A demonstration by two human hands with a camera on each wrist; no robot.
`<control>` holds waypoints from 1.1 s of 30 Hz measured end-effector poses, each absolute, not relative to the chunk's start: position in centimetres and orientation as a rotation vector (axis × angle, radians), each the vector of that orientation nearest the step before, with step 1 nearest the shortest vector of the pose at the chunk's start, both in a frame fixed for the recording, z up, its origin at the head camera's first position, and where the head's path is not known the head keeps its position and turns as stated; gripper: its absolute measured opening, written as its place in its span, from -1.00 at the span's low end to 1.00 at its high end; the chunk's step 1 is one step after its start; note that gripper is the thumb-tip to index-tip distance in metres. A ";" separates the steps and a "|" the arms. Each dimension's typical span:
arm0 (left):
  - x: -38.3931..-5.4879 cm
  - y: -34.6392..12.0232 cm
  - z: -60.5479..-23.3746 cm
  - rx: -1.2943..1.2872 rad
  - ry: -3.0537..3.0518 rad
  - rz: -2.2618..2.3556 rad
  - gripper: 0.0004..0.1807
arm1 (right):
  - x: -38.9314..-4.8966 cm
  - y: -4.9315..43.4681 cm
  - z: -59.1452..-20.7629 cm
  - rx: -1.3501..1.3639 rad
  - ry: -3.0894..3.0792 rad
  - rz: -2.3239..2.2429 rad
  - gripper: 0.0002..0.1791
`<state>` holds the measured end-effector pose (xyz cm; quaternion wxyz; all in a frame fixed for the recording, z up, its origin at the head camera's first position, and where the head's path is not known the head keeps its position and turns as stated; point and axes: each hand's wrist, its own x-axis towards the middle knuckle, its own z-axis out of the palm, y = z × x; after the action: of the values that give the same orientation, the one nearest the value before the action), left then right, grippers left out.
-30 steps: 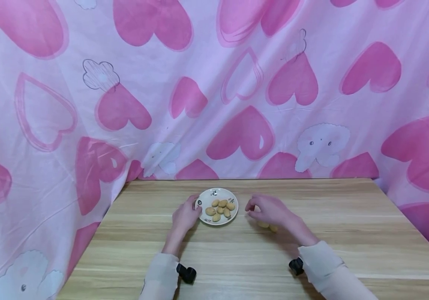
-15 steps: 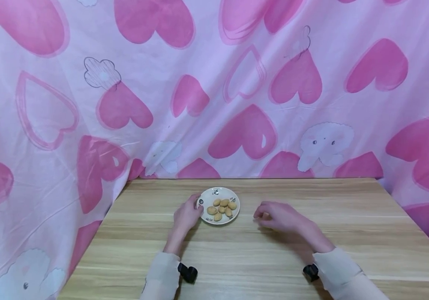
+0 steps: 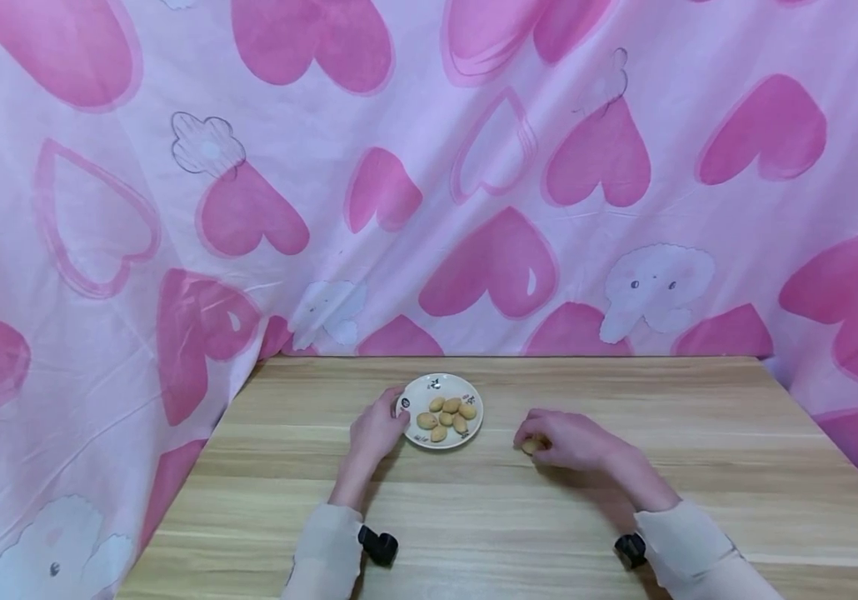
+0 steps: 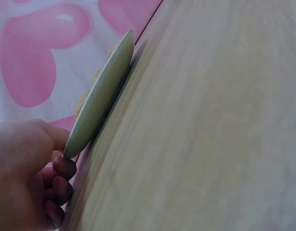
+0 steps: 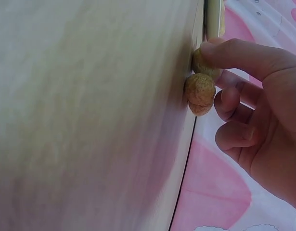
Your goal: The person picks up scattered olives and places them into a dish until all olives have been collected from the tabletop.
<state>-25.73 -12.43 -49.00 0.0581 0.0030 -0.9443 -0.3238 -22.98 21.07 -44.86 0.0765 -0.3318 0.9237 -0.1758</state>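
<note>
The left hand (image 3: 376, 429) pinches the left rim of the plate (image 3: 455, 390) bearing 7 visible nuts (image 3: 446, 419), while right of it the right hand (image 3: 571, 439) pinches 1 nut (image 3: 531, 447), which could slip if the neighbouring nut (image 5: 200, 89) jostles it.

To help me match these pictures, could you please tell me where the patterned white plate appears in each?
Head: the patterned white plate sits near centre, below mid-height, its rim in the left hand.
Left wrist: left of centre, edge-on.
Right wrist: cut off at the top, right of centre.
Shared landmark: pink heart-print cloth.
</note>
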 end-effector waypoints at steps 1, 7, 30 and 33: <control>-25.8 -12.4 -49.0 0.010 -2.862 -0.984 -0.45 | -23.0 21.0 -44.9 -0.996 2.769 -0.524 -0.74; -25.7 -12.3 -48.8 0.019 -2.858 -0.994 -0.45 | -23.1 20.6 -44.7 -0.997 2.773 -0.535 -0.74; -25.6 -12.3 -48.8 0.030 -2.866 -0.989 -0.45 | -24.7 17.9 -43.7 -0.960 2.912 -0.511 -0.75; -25.6 -12.3 -48.8 0.030 -2.864 -0.984 -0.45 | -25.1 17.4 -43.6 -0.918 2.916 -0.530 -0.74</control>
<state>-25.62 -12.28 -48.83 0.0563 0.0099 -0.9442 -0.3244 -25.15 17.44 -43.63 0.0195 -0.2959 0.9396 -0.1709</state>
